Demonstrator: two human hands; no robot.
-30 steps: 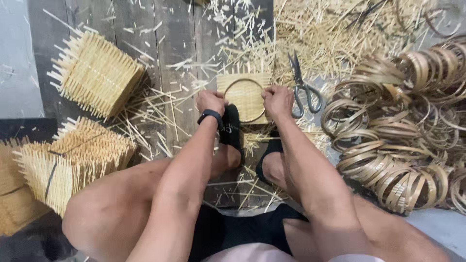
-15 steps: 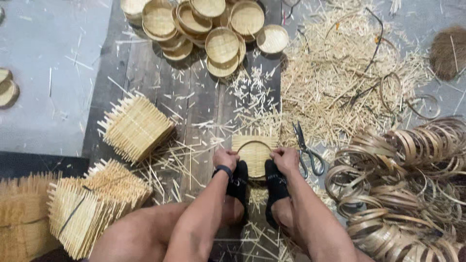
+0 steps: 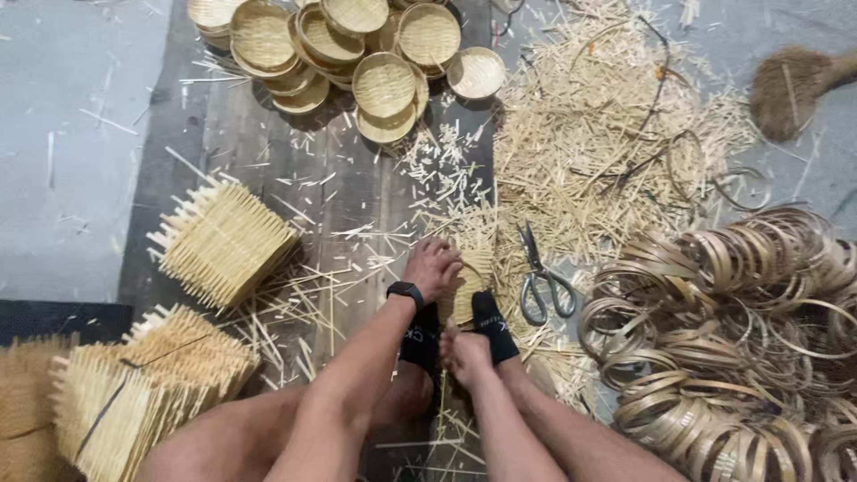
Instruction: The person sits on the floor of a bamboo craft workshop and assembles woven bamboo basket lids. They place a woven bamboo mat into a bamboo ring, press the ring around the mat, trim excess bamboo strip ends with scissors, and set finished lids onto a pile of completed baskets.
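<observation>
- While the person sits on the dark wooden floor (image 3: 353,201), the left hand (image 3: 431,266) lies on top of a small woven bamboo piece (image 3: 464,290), with the fingers curled over its far edge.
- The woven piece is under that hand and just past the toes of two black socks (image 3: 455,328); most of it is hidden, so only its right part shows.
- The left hand looks closed around the edge of the piece, but I cannot tell how tight the hold is.
- The right hand (image 3: 464,353) is closer to the body than the woven piece, down by the socks, with fingers bent; I cannot tell if it holds anything.
- A black watch (image 3: 406,293) sits on the left wrist.
- Just to the right of the woven piece lie grey-handled scissors (image 3: 540,277), shut.
- Further right of the piece is a big heap of bamboo rings (image 3: 732,339).
- Beyond the piece, far from the body, is a pile of round woven trays (image 3: 357,54).
- To the left of the piece stand stacks of square woven mats (image 3: 223,243) with spiky edges.
- Thin bamboo scraps (image 3: 598,134) lie all around the piece.
</observation>
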